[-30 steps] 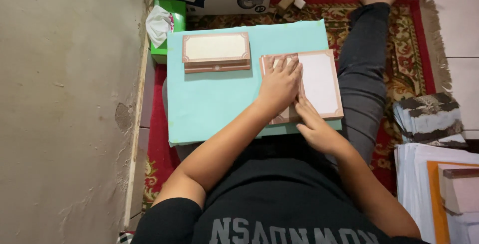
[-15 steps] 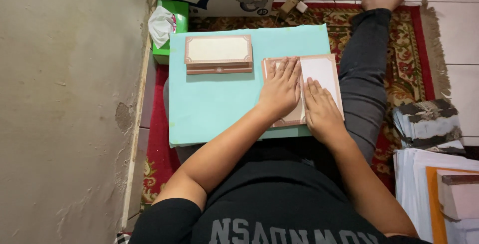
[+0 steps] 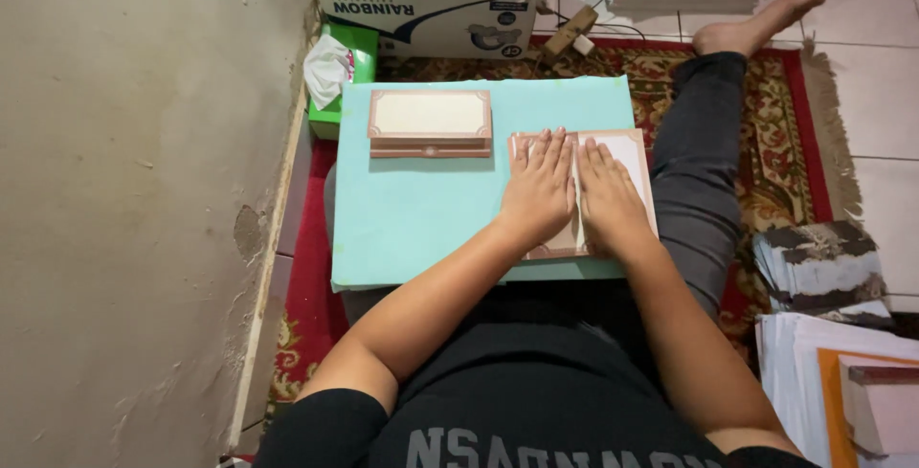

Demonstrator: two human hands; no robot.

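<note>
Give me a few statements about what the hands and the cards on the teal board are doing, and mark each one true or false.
1. Both hands, left hand and right hand, press flat on the bordered card. True.
2. The stack of cards lies under the left hand. False: it lies apart, untouched.
3. The cards rest on a teal board. True.
4. The right hand holds the green tissue box. False: the box sits by the wall.

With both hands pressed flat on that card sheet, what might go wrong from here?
1. The left hand and right hand press a card sheet lying at the teal board's right edge; uneven pressure might skew it or slide it off.
2. The finished stack lies close to the left; a sweeping arm might knock it.
</note>
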